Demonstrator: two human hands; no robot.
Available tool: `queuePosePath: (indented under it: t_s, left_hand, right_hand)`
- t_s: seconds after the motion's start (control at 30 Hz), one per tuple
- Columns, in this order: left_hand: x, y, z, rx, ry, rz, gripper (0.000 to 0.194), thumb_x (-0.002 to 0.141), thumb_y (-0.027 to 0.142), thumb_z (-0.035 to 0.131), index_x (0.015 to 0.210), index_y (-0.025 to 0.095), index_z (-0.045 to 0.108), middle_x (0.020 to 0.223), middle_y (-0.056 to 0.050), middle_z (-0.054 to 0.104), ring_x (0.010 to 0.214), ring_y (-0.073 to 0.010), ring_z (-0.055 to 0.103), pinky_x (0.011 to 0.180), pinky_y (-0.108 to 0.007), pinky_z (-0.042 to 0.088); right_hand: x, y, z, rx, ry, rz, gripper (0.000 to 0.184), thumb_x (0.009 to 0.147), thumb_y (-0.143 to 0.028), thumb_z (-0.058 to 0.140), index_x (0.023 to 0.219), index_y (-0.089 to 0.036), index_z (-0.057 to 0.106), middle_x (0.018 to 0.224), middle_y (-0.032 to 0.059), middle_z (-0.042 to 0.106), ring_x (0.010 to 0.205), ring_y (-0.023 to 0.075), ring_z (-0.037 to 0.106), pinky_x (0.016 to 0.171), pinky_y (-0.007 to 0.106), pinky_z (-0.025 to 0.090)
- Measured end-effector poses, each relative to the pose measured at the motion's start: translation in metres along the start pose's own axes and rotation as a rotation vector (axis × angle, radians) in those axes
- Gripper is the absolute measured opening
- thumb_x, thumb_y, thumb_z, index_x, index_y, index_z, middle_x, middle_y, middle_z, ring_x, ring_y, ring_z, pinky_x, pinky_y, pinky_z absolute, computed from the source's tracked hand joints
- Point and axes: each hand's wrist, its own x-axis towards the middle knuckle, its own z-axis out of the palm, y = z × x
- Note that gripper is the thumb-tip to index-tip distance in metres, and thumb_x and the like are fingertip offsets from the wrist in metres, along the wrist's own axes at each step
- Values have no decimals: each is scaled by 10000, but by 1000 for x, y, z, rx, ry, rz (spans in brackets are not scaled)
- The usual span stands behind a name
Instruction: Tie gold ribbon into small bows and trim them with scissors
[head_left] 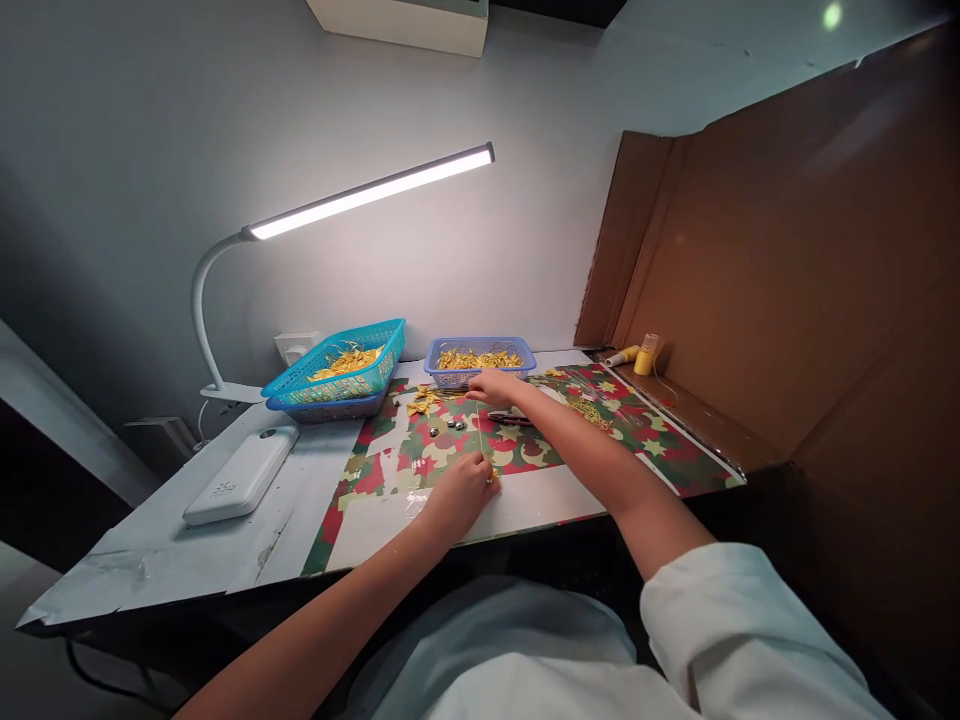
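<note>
My left hand (pixel 461 490) rests on the near part of the patterned mat (pixel 675 455), fingers pinched on a small gold piece at its fingertips. A thin thread (pixel 478 425) runs from it up to my right hand (pixel 491 385), which reaches forward, fingers closed on the thread's far end, just in front of the lilac basket (pixel 480 349) of gold pieces. A few loose gold pieces (pixel 421 402) and small dark beads (pixel 448 427) lie between the hands.
A turquoise basket (pixel 341 380) of gold pieces sits stacked on another at the left. A white power bank (pixel 240 475), a desk lamp (pixel 360 195), yellow thread spools (pixel 643 355) and a brown cardboard wall (pixel 787 270) surround the table.
</note>
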Motion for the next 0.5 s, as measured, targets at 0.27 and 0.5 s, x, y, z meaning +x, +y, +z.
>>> queuePosePath:
  t_s: [0.27,0.5]
  left_hand:
    - [-5,11,-1,224,-24,70,192,862,216,511,728,187,645,825,-87,608,808,-218,586,778,-338,448]
    - [21,-23,-43,252,140,10,139,804,246,560,831,196,687,908,-102,669,900,-261,601,783,-348,443]
  right_hand:
    - [2,-14,26,-103,39,-38,190,917,-281,539,980,-152,663,1065,124,640,961,223,546,768,302,371]
    - [-22,-30,24,145,250,68,144,876,-212,575,978,-169,666,1081,85,639,1011,210,545,835,313,388]
